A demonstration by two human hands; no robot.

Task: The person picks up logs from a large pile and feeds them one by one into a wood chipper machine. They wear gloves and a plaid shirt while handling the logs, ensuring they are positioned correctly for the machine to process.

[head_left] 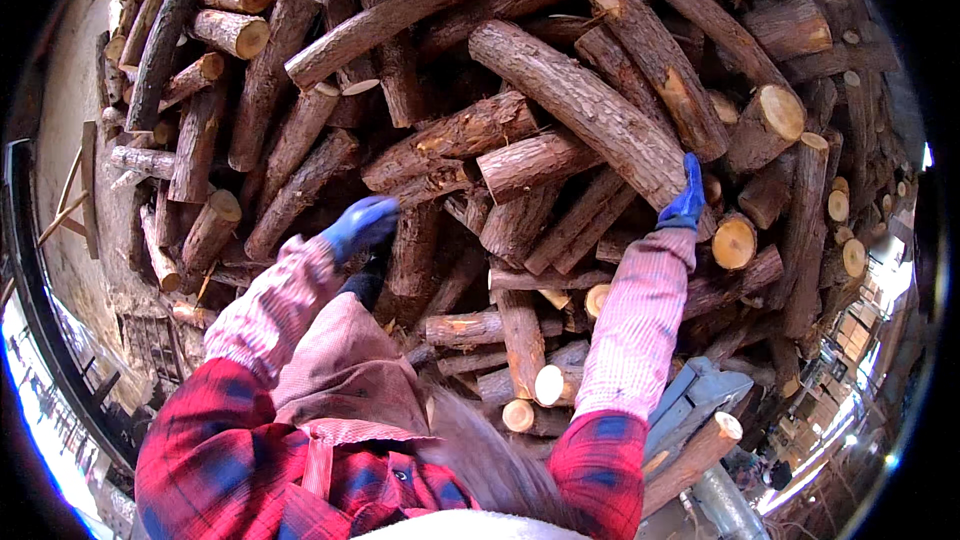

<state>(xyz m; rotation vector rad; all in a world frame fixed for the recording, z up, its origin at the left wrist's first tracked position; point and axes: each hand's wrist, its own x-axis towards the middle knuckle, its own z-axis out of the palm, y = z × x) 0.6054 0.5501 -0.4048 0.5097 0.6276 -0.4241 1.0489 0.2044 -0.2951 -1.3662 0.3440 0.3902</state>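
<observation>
My right hand (684, 200), in a blue glove, is at the lower right end of a long bark-covered log (580, 100). Its fingers stretch straight up along the log's side, laid against the bark rather than wrapped round it; the thumb is hidden. This log slants across the top of the pile from upper left to lower right. To the left, my left hand (362, 226), also blue-gloved, is blurred by motion and points right. Nearest to it is a rough, split-barked log (450, 140). Whether its fingers are closed is unclear.
Logs of many sizes lie heaped at all angles around both hands. At lower right, a grey-blue metal part (695, 400) stands beside a slanting log (700, 455). A dark curved rail (45, 310) runs down the left, near a concrete floor (75, 90). Stacked cartons (855, 330) are at far right.
</observation>
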